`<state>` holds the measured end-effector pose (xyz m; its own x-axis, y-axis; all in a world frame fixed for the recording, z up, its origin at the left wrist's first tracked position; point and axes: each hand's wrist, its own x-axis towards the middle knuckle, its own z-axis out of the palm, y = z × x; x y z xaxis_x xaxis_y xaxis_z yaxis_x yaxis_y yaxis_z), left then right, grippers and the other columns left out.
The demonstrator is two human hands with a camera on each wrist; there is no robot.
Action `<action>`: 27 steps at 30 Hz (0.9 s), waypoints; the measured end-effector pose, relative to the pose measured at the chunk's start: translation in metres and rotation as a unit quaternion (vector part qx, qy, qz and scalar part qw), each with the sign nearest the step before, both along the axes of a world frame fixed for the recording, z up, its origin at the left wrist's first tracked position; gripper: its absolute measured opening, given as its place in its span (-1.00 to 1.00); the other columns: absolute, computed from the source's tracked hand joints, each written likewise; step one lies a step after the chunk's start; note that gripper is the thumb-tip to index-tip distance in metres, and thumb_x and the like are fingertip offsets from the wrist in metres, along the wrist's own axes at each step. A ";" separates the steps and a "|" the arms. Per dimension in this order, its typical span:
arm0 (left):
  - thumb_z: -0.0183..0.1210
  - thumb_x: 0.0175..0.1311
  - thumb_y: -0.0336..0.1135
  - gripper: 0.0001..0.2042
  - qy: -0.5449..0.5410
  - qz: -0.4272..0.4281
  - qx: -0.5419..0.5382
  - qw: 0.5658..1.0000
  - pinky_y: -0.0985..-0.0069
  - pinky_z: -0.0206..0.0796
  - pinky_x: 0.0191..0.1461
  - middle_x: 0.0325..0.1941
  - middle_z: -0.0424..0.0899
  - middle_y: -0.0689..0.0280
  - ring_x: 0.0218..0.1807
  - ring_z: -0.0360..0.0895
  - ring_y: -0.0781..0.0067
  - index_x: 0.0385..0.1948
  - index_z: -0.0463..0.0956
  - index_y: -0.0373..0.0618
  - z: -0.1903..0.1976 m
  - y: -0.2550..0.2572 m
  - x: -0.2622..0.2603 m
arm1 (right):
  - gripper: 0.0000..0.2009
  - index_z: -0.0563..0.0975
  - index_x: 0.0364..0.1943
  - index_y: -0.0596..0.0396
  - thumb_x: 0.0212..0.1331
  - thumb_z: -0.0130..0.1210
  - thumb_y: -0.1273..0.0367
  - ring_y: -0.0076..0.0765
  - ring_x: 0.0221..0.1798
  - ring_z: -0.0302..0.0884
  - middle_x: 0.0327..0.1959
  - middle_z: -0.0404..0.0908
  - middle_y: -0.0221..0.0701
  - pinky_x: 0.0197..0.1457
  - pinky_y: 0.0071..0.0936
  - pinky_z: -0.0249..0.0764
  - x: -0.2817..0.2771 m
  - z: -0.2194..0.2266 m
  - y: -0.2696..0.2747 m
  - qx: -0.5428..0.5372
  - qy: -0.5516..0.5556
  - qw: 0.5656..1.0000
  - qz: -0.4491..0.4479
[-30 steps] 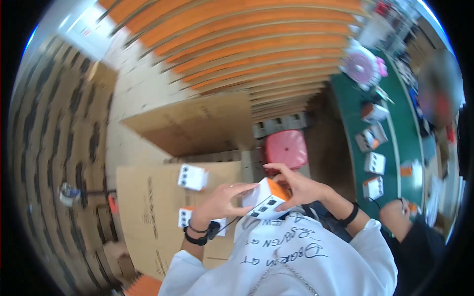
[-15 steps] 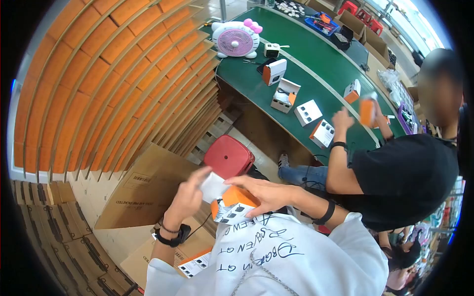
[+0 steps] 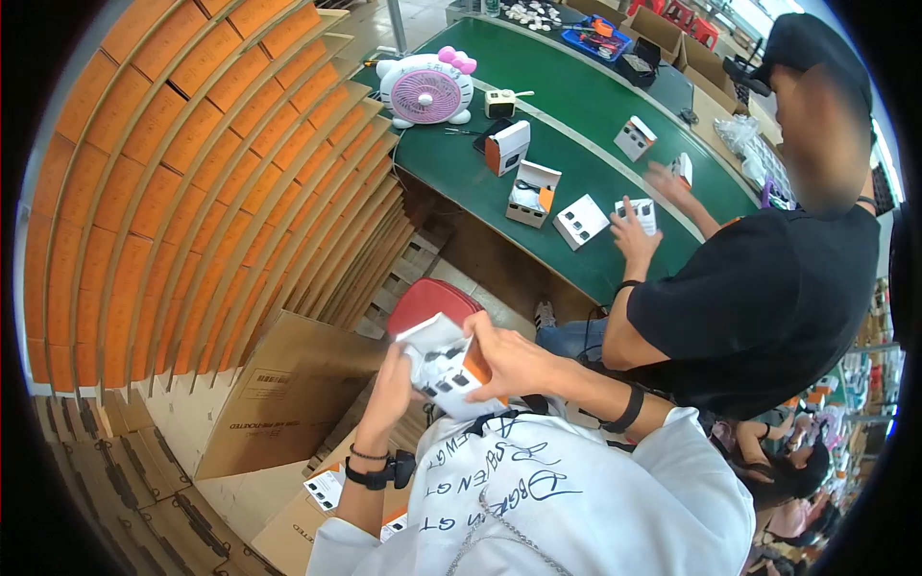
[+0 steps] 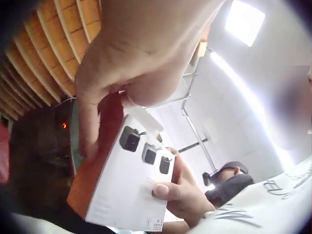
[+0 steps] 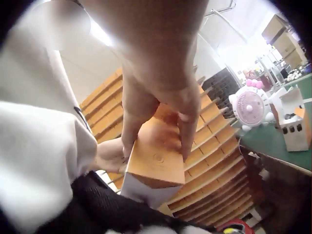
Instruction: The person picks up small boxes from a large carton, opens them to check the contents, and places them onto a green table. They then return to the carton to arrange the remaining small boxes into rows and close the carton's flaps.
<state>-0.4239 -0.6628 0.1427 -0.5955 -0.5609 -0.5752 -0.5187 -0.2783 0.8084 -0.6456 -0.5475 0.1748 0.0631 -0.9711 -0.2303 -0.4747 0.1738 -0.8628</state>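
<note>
A small white and orange cardboard box (image 3: 451, 386), printed with pictures of dark devices, is held at chest height. Its white lid flap (image 3: 429, 332) stands up, and dark shapes show inside. My right hand (image 3: 514, 363) grips the box's right side, thumb toward the printed face. From the left, my left hand (image 3: 389, 389) holds the opposite side near the raised flap. In the left wrist view, a finger of the left hand (image 4: 88, 126) lies along the orange side (image 4: 90, 183). The right wrist view shows fingers and thumb straddling the box's orange side (image 5: 158, 153).
A person in black (image 3: 759, 278) handles a white box (image 3: 637, 217) at the green table (image 3: 461, 158). More boxes and a pink fan (image 3: 425, 96) stand there. A red stool (image 3: 432, 302) and a cardboard carton (image 3: 279, 384) lie beyond my hands; orange-filled stacks (image 3: 192, 192) rise at left.
The view has swung right. The closed box has been opened, and my left hand has moved from the flap to the box's side. The other person's hands have moved to different boxes.
</note>
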 end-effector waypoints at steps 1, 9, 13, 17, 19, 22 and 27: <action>0.01 0.49 -0.26 -0.54 0.033 0.059 0.023 0.997 0.41 0.60 -0.07 0.08 0.58 0.07 -0.05 0.67 0.32 0.35 0.19 -0.20 -0.012 -0.005 -0.004 | -0.17 0.15 0.04 0.12 -0.22 0.57 0.20 0.18 -0.07 0.57 -0.13 0.49 -0.07 0.00 -0.14 0.49 -0.002 -0.014 0.000 -0.001 -0.001 1.000 0.002; -0.07 0.58 -0.21 -0.49 0.114 0.139 0.088 0.980 0.28 0.52 0.18 0.25 0.47 -0.04 0.12 0.59 0.16 0.42 0.01 -0.18 -0.090 0.000 -0.024 | -0.30 0.27 -0.10 0.07 -0.25 0.60 0.31 -0.06 -0.28 0.59 -0.30 0.53 -0.19 -0.16 -0.19 0.55 -0.076 -0.186 0.019 -0.139 0.097 0.866 -0.470; -0.07 0.57 -0.21 -0.53 0.105 0.210 0.077 0.969 0.30 0.48 0.20 0.23 0.51 -0.02 0.15 0.58 0.18 0.38 0.11 -0.21 -0.080 0.005 0.039 | -0.37 0.29 -0.10 0.10 -0.15 0.56 0.33 0.05 -0.15 0.54 -0.21 0.52 -0.10 -0.02 -0.08 0.47 -0.162 -0.231 0.018 -0.163 0.187 0.765 -0.594; -0.04 0.52 -0.25 -0.56 0.026 0.332 0.066 0.941 0.29 0.46 0.20 0.22 0.53 0.08 0.12 0.58 0.25 0.34 0.19 -0.20 -0.092 0.026 0.127 | -0.31 0.31 0.08 0.20 -0.05 0.50 0.23 0.22 0.07 0.48 -0.02 0.50 0.02 0.22 -0.02 0.36 -0.201 -0.271 0.004 -0.173 0.326 0.694 -0.618; -0.02 0.51 -0.24 -0.55 0.004 0.392 -0.002 0.920 0.29 0.44 0.22 0.22 0.54 0.06 0.16 0.55 0.23 0.35 0.19 -0.18 -0.104 0.052 0.175 | -0.30 0.36 0.14 0.27 -0.02 0.48 0.22 0.14 0.15 0.50 0.08 0.52 0.00 0.30 -0.08 0.37 -0.214 -0.265 -0.015 -0.216 0.349 0.653 -0.637; 0.15 0.36 -0.27 -0.42 -0.175 0.505 -0.210 0.819 0.25 0.37 0.25 0.25 0.47 -0.01 0.22 0.47 0.09 0.36 0.16 -0.24 -0.113 0.098 0.258 | -0.01 0.31 0.14 0.38 -0.38 0.66 0.10 0.13 0.03 0.56 0.02 0.49 0.10 0.11 0.00 0.52 -0.204 -0.223 -0.042 -0.183 0.288 0.667 -0.662; 0.49 0.03 -0.05 -0.02 -0.421 0.558 -0.251 0.669 0.17 0.14 0.44 0.26 0.40 -0.12 0.35 0.33 -0.06 0.37 0.09 -0.43 -0.134 0.192 0.312 | -0.12 0.06 0.32 0.32 -0.07 0.40 0.47 -0.10 0.13 0.49 0.15 0.41 0.06 0.24 -0.22 0.48 -0.090 -0.255 -0.070 -0.005 -0.036 0.838 -0.544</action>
